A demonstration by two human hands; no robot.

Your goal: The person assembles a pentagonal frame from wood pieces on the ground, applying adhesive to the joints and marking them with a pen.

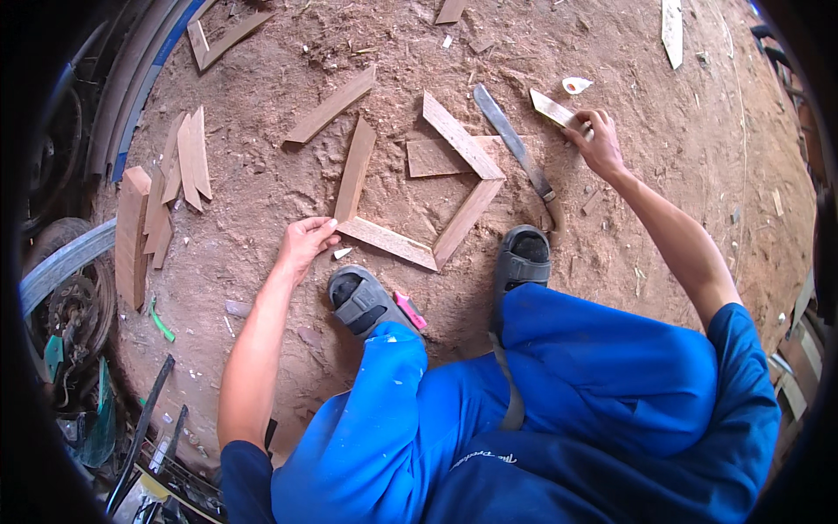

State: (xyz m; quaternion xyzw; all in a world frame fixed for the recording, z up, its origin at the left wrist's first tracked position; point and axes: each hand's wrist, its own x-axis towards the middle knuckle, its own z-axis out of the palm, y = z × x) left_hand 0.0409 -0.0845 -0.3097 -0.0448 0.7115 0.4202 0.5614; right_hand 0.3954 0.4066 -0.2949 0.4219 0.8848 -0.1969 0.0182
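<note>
My left hand pinches the corner where an upright wooden strip meets a paler strip. With two more mitred strips, a right-hand one and an upper one, they form an unclosed many-sided wooden frame on the ground. My right hand, off to the right, grips a short pale wooden strip with slanted ends. Just beyond it lies a small white bottle with an orange mark. A small white pointed cap rests beside my left hand.
A machete lies right of the frame, over bare earth. A flat board sits under the upper strip. Loose strips and a thicker wood piece are at left. A pink-handled tool is between my feet; wheels and scrap line the left edge.
</note>
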